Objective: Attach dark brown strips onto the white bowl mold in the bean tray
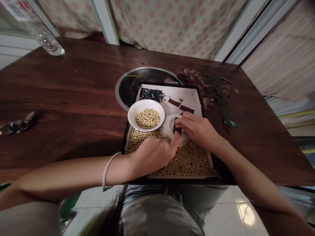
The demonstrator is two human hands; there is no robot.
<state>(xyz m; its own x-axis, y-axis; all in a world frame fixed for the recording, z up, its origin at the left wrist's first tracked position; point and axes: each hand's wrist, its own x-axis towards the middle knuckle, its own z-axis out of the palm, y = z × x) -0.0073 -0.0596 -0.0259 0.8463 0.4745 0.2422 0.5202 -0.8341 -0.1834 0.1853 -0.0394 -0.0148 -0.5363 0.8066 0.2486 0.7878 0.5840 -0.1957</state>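
From my station I take 12 o'clock as straight away from the person; the right hand (199, 130) is curled and seems closed on a dark strip (177, 127), which lies on a small white saucer (168, 127); the strip is at about 9 o'clock from this hand, its long axis runs nearly toward and away from the person, and the right hand is the nearer one; the left hand (154, 154) is at about 7 o'clock from the strip, with its index finger (175, 139) stretched out so that the tip comes just beside the strip; I cannot tell if this hand grips anything.

Both hands work over a black tray (167, 84) lined with white paper; loose soybeans (184, 162) cover its near part; a white bowl (146, 102) at about 10 o'clock from the left hand holds more soybeans (147, 118); further up the paper are a heap of dark beans (151, 95) and two more dark strips (174, 102); on the dark wood worktop (61, 88), brown and green scraps (216, 88) lie at about 2 o'clock from the tray.
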